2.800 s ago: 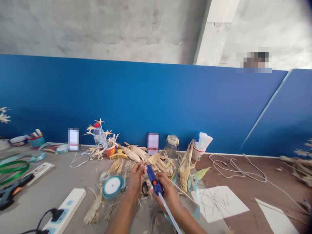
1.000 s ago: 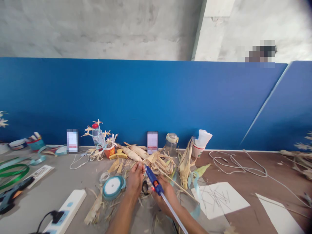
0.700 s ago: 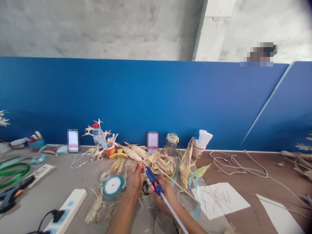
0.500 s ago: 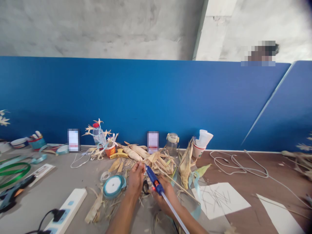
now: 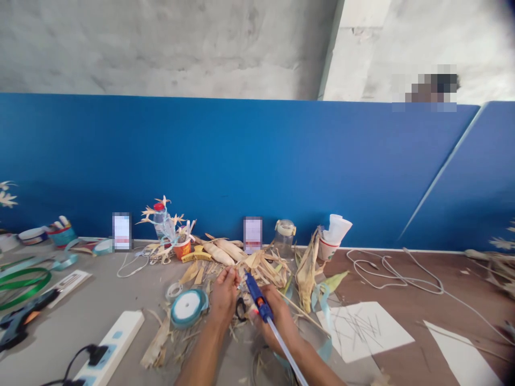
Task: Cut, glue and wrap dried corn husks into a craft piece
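Observation:
My right hand is wrapped around a blue hot glue gun, with a long clear glue stick sticking out of its back end toward me. The nozzle points away, close to my left fingertips. My left hand is closed in a pinch; what its fingertips hold is too small to make out. Between the hands lie black-handled scissors, partly hidden. Dried corn husks are heaped just beyond the hands. A roll of light blue ribbon lies left of my left wrist.
A white power strip and a second glue gun lie at left. Along the blue partition stand a bottle with husk flowers, a glass jar and a paper cup. Thin sticks rest on white paper at right.
The glue gun has shifted slightly right, and its nozzle has drawn a little away from my left fingertips. My left hand stays nearly in place, still pinched.

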A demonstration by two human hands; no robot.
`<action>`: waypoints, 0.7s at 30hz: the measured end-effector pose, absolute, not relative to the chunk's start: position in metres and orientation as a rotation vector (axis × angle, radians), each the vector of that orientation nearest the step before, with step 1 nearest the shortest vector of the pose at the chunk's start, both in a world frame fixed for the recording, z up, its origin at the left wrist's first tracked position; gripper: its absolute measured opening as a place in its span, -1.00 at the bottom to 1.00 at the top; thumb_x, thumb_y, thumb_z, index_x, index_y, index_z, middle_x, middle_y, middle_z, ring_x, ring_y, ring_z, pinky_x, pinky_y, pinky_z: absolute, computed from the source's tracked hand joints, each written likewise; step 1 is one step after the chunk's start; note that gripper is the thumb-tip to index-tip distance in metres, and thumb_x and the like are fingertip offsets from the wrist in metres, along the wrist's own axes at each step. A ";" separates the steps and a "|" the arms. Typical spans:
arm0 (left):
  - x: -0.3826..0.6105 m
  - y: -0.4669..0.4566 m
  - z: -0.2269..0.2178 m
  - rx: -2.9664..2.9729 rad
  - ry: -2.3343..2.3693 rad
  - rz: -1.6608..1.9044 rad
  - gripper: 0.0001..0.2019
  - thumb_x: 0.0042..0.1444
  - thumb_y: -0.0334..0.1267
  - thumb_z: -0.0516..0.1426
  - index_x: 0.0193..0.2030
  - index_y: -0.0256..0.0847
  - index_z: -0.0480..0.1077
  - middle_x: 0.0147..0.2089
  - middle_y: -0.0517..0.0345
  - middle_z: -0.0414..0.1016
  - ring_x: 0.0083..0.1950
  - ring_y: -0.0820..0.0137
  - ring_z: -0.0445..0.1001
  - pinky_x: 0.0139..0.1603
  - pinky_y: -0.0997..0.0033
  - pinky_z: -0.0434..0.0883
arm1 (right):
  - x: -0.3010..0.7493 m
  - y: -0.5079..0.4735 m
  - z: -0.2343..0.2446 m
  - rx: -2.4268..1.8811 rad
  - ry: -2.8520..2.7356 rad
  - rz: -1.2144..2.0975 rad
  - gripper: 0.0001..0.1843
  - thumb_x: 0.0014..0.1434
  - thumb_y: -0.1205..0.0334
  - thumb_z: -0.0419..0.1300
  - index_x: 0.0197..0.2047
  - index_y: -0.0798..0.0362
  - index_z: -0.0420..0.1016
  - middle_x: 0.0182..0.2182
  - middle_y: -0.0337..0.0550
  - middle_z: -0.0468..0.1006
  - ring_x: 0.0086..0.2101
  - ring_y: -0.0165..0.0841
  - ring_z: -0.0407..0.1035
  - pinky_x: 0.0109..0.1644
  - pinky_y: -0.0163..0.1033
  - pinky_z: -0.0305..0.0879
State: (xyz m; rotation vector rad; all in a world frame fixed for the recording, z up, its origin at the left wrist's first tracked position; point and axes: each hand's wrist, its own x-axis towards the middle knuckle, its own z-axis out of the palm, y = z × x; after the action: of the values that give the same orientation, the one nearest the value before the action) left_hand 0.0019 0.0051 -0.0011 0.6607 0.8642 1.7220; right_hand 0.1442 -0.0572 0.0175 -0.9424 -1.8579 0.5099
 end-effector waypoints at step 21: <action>0.005 -0.001 0.011 0.662 0.797 1.693 -0.65 -0.29 -0.08 0.38 -0.56 -0.21 0.33 -0.59 0.33 0.28 -0.52 0.52 0.22 -0.38 0.45 0.23 | 0.200 -0.059 0.003 -1.907 -2.201 0.303 -0.73 -0.02 0.33 0.13 -0.17 0.10 0.38 -0.10 0.05 0.35 -0.20 -0.17 0.43 -0.15 -0.18 0.26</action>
State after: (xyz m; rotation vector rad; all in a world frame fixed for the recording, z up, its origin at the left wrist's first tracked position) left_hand 0.0050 -0.0008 0.0106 0.6617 0.7971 1.6928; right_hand 0.2002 -0.0592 0.0031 -1.9072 -2.2014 0.3026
